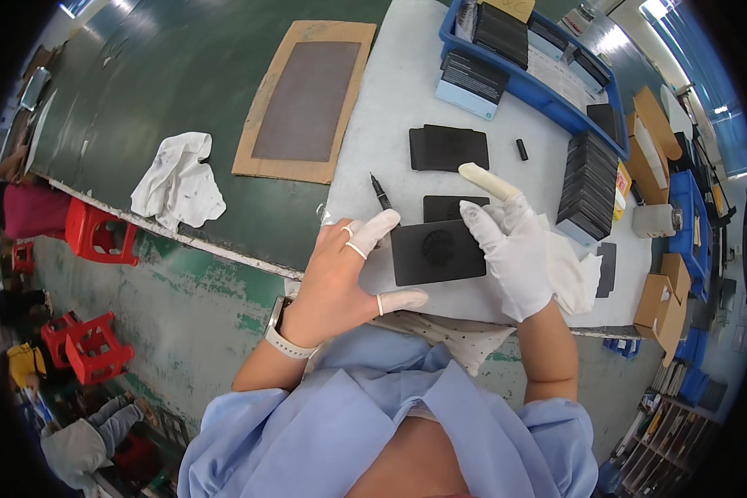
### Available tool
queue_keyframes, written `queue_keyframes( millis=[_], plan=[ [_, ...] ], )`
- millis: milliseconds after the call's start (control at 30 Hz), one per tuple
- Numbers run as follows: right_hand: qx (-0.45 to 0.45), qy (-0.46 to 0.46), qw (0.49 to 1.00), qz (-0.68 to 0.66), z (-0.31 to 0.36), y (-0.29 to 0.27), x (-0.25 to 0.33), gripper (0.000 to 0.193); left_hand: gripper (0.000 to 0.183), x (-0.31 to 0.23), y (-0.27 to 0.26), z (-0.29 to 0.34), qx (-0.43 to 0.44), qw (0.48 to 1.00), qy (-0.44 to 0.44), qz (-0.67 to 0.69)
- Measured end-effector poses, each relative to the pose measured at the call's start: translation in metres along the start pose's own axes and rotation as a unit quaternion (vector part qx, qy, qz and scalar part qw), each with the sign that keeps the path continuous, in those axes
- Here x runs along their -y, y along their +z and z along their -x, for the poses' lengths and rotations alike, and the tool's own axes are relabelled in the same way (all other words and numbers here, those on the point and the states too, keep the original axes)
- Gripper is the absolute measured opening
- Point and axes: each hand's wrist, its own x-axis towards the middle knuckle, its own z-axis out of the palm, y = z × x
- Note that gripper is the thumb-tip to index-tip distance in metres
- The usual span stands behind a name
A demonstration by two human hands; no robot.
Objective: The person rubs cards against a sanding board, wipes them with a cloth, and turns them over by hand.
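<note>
A black rectangular card with a round dark mark in its middle is held over the white work surface. My right hand, in a white glove with a cream finger cot on the raised index finger, grips its right edge, thumb on top. Around the card's left side, my left hand has its thumb and index finger spread, both in white finger cots. The index fingertip is near the upper left corner. Another black card lies partly hidden behind the held one. An uncapped black marker pen lies beside my left index finger.
Further off are several stacked black cards, a pen cap, a row of black cards and a blue tray. White cloths and a cardboard-framed dark sheet lie around. Red stools stand left.
</note>
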Motion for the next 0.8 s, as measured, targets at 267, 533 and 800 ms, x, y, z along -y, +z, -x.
queue_keyframes(
  millis=[267,533,800],
  plan=[
    [-0.019,-0.016,1.0,-0.012,-0.004,-0.005,-0.009,0.037,0.074,0.004,-0.003,0.003,-0.012,1.0,-0.018,0.007],
    [-0.048,-0.016,0.999,0.008,-0.001,-0.001,-0.002,0.035,0.067,0.001,-0.004,0.01,-0.02,0.998,-0.061,-0.001],
    [0.079,-0.423,0.848,0.309,0.021,0.008,-0.007,0.044,0.075,-0.019,0.005,0.016,0.041,0.781,-0.274,0.56]
  ],
)
